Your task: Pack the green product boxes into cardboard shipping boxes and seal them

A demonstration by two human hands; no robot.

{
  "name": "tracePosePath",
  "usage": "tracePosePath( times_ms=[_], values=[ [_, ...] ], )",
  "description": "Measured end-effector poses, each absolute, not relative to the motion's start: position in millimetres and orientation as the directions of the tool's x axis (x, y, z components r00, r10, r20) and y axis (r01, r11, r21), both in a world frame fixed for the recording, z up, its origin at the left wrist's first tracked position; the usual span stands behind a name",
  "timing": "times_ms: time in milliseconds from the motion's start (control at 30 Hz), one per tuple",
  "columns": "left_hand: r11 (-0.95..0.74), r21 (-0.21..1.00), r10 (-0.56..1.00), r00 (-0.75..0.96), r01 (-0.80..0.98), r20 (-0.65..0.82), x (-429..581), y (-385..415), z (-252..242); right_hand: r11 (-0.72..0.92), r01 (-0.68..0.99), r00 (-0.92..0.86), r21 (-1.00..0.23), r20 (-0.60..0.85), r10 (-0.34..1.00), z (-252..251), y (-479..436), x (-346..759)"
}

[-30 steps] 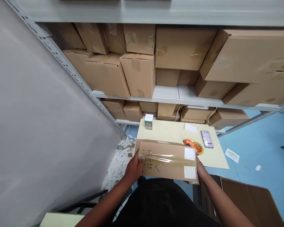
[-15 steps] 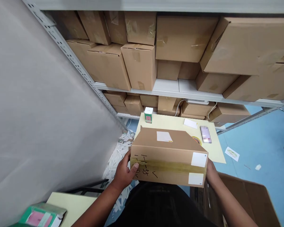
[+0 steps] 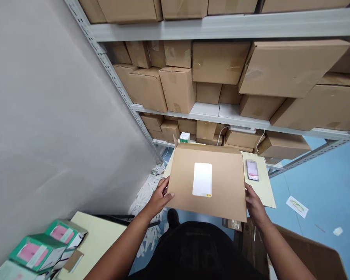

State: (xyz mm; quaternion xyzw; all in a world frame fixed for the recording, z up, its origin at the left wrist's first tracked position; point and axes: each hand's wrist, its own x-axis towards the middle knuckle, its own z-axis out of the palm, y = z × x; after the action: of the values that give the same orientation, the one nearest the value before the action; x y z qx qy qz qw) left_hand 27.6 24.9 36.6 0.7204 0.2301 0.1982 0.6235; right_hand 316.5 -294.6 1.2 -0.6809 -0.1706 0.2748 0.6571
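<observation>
At far left, we have green-and-pink boxes at the edge of a cream side counter. Our left hand curls around the left edge of a flat cardboard box, thumb lying on its broad face. The box is between our hands in front of us, covering much of the cream main counter from our view; whether it touches, we cannot tell. A flap juts up at its far left corner, so the far side looks not yet closed, while a white label is already in place mid-face. Half a second ago the frame shows us the narrow taped side with handwriting and two stickers; now the broad face is turned toward us, and the tape roll is out of sight. Our right hand is half-curled at the right edge, steadying it, some fingertips hidden. Beyond that hand, a blurred, phone-shaped item lies on the main counter.
</observation>
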Motion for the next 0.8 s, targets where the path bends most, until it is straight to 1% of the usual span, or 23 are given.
tracePosePath(
  times_ms=[67,100,167,233,300,367,467,567,633,700,767,800],
  values=[
    [-0.117,0.991,0.590,0.807,0.065,0.017,27.6,28.2,20.1,-0.068,-0.131,0.766,-0.989,-0.144,0.626,-9.6,-290.2,317.3],
    [-0.128,0.989,0.614,0.789,0.080,0.016,29.0,30.1,11.0,-0.091,-0.117,0.764,-0.989,-0.148,0.628,-16.2,-286.3,317.3],
    [-0.155,0.975,0.690,0.724,0.157,-0.007,35.7,34.1,-7.2,-0.215,-0.038,0.782,-0.976,-0.163,0.601,-31.2,-275.7,317.3],
    [-0.129,0.966,0.758,0.651,0.226,-0.051,46.7,38.1,-23.1,-0.358,0.069,0.815,-0.931,-0.154,0.559,-48.1,-263.3,318.2],
    [-0.043,0.975,0.776,0.622,0.218,-0.105,58.7,42.4,-35.2,-0.469,0.182,0.843,-0.864,-0.109,0.527,-65.1,-251.1,320.3],
    [0.078,0.984,0.759,0.631,0.159,-0.162,68.3,47.7,-43.9,-0.535,0.274,0.861,-0.799,-0.044,0.507,-80.8,-240.3,323.5],
    [0.254,0.964,0.713,0.660,0.073,-0.238,76.4,58.3,-54.3,-0.575,0.324,0.873,-0.751,0.004,0.487,-100.4,-226.5,327.9],
    [0.363,0.931,0.677,0.678,0.029,-0.286,81.4,72.1,-64.4,-0.587,0.265,0.866,-0.765,-0.079,0.494,-112.7,-216.5,328.1],
    [0.388,0.920,0.654,0.685,0.060,-0.321,84.2,82.0,-68.1,-0.570,0.193,0.847,-0.798,-0.158,0.507,-114.5,-213.7,326.6],
    [0.367,0.923,0.620,0.709,0.116,-0.336,85.8,92.1,-66.3,-0.542,0.112,0.837,-0.833,-0.216,0.503,-108.9,-214.1,325.8],
    [0.307,0.941,0.605,0.735,0.139,-0.306,86.2,102.3,-58.6,-0.482,0.004,0.847,-0.876,-0.254,0.468,-95.3,-214.9,327.7],
    [0.275,0.952,0.603,0.748,0.132,-0.278,86.5,107.5,-53.1,-0.427,-0.063,0.855,-0.902,-0.269,0.442,-85.9,-214.0,329.7]
  ],
)
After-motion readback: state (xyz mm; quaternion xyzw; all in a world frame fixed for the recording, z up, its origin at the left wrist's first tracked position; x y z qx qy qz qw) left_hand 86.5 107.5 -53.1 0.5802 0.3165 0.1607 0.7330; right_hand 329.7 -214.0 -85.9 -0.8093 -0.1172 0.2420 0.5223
